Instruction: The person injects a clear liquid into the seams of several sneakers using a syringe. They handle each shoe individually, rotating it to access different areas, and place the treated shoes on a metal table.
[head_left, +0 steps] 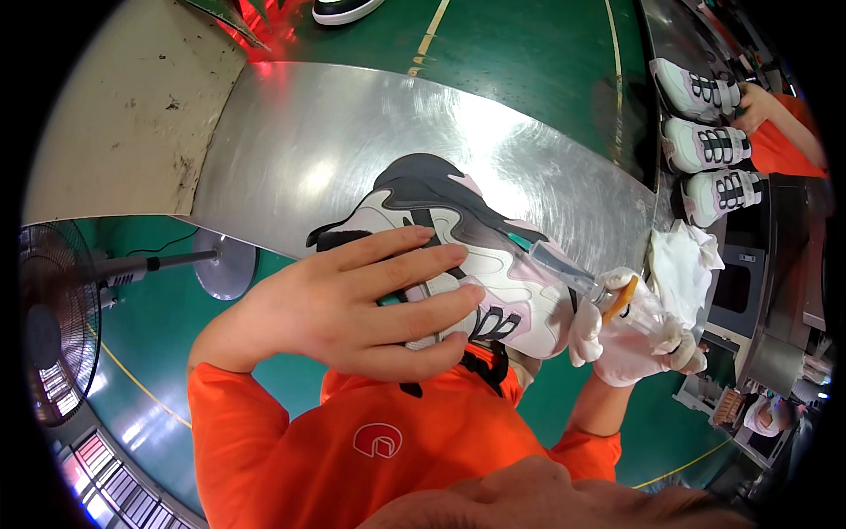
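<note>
A white, grey and pale pink sneaker [520,291] with black straps lies tilted on its side at the near edge of the metal tabletop. My bare left hand [379,295] grips it from the left, fingers stretched across its upper; the thumb is hidden. My right hand [630,353], in a white glove, is closed around a clear syringe-like applicator [564,269] with an orange-yellow piece near its back. The applicator's teal tip [520,241] points at the line between the upper and the dark sole, touching or very close to it.
A white cloth [683,269] lies right of my glove. Several similar sneakers [705,145] stand on the right-hand bench, where another person's hand [753,108] touches one. A pale scuffed panel [123,106] borders the metal tabletop [308,123] on the left. A standing fan [57,309] is lower left.
</note>
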Demonstrator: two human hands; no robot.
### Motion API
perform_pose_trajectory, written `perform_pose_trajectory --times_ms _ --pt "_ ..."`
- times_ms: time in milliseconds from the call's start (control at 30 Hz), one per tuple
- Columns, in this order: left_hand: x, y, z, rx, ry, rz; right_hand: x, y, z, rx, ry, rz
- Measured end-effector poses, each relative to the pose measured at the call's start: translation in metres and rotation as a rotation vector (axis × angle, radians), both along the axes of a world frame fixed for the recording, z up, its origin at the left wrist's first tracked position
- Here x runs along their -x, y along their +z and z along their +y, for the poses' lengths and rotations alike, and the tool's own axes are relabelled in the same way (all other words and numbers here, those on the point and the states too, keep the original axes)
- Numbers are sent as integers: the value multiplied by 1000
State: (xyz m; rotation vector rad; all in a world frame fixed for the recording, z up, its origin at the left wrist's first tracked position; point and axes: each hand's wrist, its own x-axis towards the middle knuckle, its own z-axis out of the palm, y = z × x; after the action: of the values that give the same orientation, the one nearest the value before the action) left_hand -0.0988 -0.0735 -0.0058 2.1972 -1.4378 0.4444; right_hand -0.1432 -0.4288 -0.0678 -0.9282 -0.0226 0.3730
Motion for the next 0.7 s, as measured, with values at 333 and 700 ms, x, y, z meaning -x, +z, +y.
perform_pose_trajectory --times_ms 333,700 --pt "2 -1 -1 23 22 8 -9 23 26 -35 11 -3" --pt "-1 0 1 32 -4 -22 20 13 -55 -242 -62 -130"
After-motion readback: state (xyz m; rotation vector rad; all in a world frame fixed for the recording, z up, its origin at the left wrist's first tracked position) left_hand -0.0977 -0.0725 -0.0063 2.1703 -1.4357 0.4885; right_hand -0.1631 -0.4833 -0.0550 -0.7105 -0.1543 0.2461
